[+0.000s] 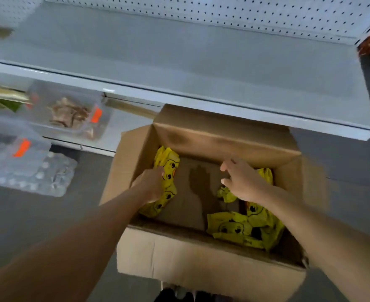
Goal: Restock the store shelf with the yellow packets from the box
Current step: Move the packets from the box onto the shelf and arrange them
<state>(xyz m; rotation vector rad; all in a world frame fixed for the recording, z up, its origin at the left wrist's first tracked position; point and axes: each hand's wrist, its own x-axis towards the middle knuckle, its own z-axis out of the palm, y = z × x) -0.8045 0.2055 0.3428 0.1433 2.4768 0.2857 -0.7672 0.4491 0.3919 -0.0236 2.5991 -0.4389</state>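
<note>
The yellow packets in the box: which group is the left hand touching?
The stack along the box's left wall; the left hand rests on it. The other yellow packets lie at the right.

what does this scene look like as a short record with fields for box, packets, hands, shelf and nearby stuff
box: open brown cardboard box on the floor below the shelf
packets: yellow plastic packets with a cartoon face print, in clusters at the left and right sides, bare cardboard between them
left hand: left hand down on the left cluster; grip hidden by blur
right hand: right hand over the right cluster, fingers spread, holding nothing
shelf: pale grey metal shelf with pegboard back, no packets on it
nearby: clear plastic containers with orange labels at left
</note>
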